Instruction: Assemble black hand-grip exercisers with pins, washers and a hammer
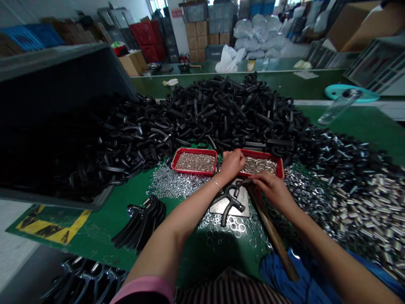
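Observation:
My left hand (232, 164) reaches to the near left corner of the right-hand red tray (279, 166) of small metal parts, its fingers curled in a pinch; what it holds is too small to see. My right hand (270, 185) rests with curled fingers on the top of a black curved plastic handle piece (232, 202). That piece lies on a small metal plate (221, 206). A wooden-handled tool (272, 234) lies under my right forearm, pointing toward me.
A second red tray (195, 161) of small metal parts sits left of my hands. A big heap of black handle pieces (221, 109) fills the green table behind. Loose washers (234, 230), metal sleeves (373, 202), a stack of assembled black pieces (142, 221) and a dark bin (57, 122) surround me.

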`<state>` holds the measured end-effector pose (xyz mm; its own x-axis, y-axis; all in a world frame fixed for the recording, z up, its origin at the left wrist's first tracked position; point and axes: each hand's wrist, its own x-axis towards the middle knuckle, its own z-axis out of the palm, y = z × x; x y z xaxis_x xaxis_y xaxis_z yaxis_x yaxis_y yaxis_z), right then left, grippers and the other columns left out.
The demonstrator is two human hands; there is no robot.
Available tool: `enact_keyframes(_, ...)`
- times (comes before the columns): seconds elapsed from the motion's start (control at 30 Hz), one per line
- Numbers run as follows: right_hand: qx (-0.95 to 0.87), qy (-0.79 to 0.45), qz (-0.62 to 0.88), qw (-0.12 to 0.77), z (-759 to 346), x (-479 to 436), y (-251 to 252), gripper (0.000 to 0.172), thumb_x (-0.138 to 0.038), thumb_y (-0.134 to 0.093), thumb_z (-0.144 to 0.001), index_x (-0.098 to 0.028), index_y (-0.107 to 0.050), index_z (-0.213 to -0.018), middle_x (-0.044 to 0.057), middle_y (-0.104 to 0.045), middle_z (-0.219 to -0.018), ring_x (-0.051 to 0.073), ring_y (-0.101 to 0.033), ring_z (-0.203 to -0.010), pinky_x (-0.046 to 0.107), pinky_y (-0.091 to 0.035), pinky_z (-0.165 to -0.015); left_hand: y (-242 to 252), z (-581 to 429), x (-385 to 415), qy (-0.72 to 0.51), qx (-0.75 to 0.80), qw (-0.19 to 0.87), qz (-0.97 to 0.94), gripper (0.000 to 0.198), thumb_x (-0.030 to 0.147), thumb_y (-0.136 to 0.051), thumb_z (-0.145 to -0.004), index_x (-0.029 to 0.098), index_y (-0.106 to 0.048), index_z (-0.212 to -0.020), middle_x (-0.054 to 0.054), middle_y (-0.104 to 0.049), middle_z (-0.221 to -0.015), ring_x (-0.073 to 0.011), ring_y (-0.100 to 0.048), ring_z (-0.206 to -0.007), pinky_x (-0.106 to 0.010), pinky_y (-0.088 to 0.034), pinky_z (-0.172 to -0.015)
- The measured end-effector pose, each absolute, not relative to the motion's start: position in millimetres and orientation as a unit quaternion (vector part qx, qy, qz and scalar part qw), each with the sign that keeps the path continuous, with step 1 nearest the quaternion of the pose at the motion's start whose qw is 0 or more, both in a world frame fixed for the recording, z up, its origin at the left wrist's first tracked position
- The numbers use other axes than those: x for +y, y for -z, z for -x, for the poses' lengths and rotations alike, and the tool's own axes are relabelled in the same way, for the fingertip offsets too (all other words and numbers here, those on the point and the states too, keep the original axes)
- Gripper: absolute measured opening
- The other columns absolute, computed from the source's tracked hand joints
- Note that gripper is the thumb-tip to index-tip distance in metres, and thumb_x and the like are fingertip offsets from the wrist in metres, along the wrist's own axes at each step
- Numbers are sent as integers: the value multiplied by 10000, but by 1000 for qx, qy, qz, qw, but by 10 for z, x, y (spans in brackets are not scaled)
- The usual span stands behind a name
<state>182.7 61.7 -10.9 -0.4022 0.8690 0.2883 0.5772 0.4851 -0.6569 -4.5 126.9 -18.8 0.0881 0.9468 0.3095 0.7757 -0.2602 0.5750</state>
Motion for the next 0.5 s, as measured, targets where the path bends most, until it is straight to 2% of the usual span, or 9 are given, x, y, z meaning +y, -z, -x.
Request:
enact_keyframes(0.07,-793,-317,443,274,-1790,437,164,210,-264,-518,-928,-229,-707,-1015,57,-700,-967,206,-668,-871,341,-519,-805,167,88,1151,-409,604,166,-664,29,198,-579,-917,178,-570,-898,-40,-684,-850,-181,-653,-852,-330,-441,-872)
enact_keyframes(0.17,-733,-402,491,246,-1699,322,236,188,-318,-510,-930,-208,-654,-977,43,-700,-911,173,-661,-689,305,-524,-674,132,249,872,-505,578,287,-573,84,267,-559,-946,185,-543,-956,-14,-673,-821,-123,-620,-634,-253,-470,-639)
enact_keyframes(0.27,-731,-391,515,219,-1603,360,279,194,-357,-497,-937,-204,-612,-907,48,-697,-866,187,-653,-696,298,-512,-653,123,480,519,-513,572,365,-525,150,335,-584,-928,184,-579,-931,21,-643,-737,-95,-545,-501,-224,-429,-507)
enact_keyframes(0.33,-766,-340,508,197,-1545,414,294,201,-341,-470,-953,-204,-608,-900,62,-702,-884,207,-656,-781,308,-502,-712,137,634,288,-502,588,370,-515,173,352,-602,-911,182,-631,-900,20,-635,-716,-108,-580,-548,-228,-453,-534)
enact_keyframes(0.4,-793,-295,502,177,-1499,459,304,202,-316,-447,-968,-202,-601,-906,67,-709,-892,215,-656,-821,312,-484,-762,165,762,90,-488,597,375,-515,179,342,-584,-917,189,-675,-943,4,-656,-742,-130,-643,-652,-252,-506,-638)
enact_keyframes(0.5,-811,-244,515,131,-1452,481,313,194,-287,-432,-985,-196,-591,-923,70,-718,-890,208,-666,-804,292,-464,-745,213,872,-120,-479,588,408,-507,203,304,-555,-930,200,-676,-1055,-12,-696,-792,-154,-698,-793,-295,-533,-795)
